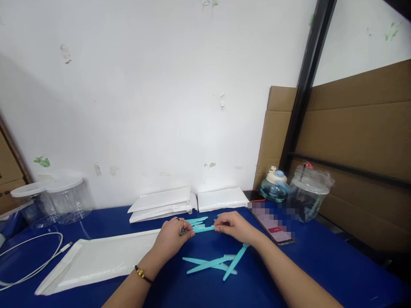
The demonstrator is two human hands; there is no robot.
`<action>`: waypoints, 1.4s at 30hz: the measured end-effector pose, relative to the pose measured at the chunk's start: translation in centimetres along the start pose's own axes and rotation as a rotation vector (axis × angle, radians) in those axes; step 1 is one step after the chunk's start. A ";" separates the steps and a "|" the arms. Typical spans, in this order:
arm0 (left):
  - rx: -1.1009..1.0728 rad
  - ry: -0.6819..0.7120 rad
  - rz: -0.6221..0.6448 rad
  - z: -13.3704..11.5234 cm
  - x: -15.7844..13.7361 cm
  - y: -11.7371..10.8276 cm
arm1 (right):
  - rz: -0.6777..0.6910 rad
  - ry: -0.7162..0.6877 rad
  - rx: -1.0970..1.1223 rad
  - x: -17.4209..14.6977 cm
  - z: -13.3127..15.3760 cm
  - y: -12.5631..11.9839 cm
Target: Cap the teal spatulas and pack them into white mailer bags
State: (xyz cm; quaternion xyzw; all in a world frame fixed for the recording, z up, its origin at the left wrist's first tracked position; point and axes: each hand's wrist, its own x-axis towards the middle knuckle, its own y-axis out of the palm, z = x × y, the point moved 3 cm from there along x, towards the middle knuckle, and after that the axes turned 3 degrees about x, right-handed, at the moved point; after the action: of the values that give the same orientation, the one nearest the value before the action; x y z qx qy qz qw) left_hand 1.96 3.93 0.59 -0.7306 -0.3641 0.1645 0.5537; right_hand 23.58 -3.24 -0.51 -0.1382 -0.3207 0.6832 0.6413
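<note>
A slim turquoise eyebrow razor spans the gap between my two hands. My left hand is closed, its thumb and fingers pinching the razor's left end. At the other end, the fingertips of my right hand pinch it by the head. Behind my left hand lie several more turquoise razors, partly hidden by the fingers. Nearer to me, below my hands, a few loose razors cross one another on the blue table, and one razor slants beneath my right wrist.
A white padded mailer lies left of my left arm, beside a white cable. More white mailers rest along the wall. Clear jars stand far left. A phone, a teapot-shaped bottle and a lidded cup are right.
</note>
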 end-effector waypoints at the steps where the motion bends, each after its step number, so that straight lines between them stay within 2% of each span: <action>1: 0.011 -0.013 -0.009 0.3 0.0 -0.1 | -0.023 0.005 -0.002 0.1 -0.4 -0.2; 7: 0.101 -0.091 -0.024 2.2 0.3 -0.3 | -0.172 0.058 -0.202 0.2 -2.0 -2.1; 11: 0.076 -0.093 -0.125 1.0 -0.1 -0.7 | -0.148 0.029 -0.225 -0.4 -0.8 -2.8; 13: 0.009 -0.053 -0.094 -0.3 -0.6 -0.7 | -0.039 0.031 -0.141 -1.0 -0.1 -2.9; 15: -0.079 0.025 0.008 -1.9 -1.4 -0.3 | 0.135 0.029 -0.090 -1.6 0.4 -2.5; 18: -0.114 0.137 0.126 -3.9 -2.5 0.5 | 0.363 0.016 -0.114 -2.3 0.8 -1.3; 21: -0.062 0.148 0.176 -4.6 -2.9 1.2 | 0.420 0.033 -0.139 -2.3 0.8 -0.1; 24: -0.036 0.097 0.195 -4.4 -2.5 1.3 | 0.384 0.023 -0.127 -2.0 0.9 0.4; 27: 0.008 0.063 0.129 -3.5 -1.8 0.8 | 0.289 -0.004 -0.113 -1.6 0.6 0.0; 30: 0.098 0.026 0.034 -1.7 -1.0 0.0 | 0.087 0.011 -0.126 -1.0 -0.3 -1.3; 33: 0.158 -0.054 -0.002 0.3 -0.4 -0.5 | -0.132 0.075 -0.188 -0.4 -1.5 -2.6; 35: 0.160 -0.086 -0.018 1.0 -0.2 -0.7 | -0.205 0.083 -0.240 -0.1 -1.8 -3.0; 37: 0.132 -0.080 -0.063 0.8 -0.3 -0.9 | -0.208 0.066 -0.250 -0.1 -1.7 -3.0; 39: 0.051 -0.016 -0.065 -0.4 -0.8 -0.9 | -0.169 0.047 -0.213 -0.3 -1.3 -2.9; 42: -0.121 0.147 0.075 -2.7 -2.0 -0.1 | -0.100 0.034 -0.145 -0.7 -0.5 -2.7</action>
State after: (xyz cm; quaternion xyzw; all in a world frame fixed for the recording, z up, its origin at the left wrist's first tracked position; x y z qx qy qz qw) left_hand 2.34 0.66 1.27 -0.7860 -0.3042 0.1087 0.5271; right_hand 26.09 -3.90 0.61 -0.1800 -0.3649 0.6228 0.6682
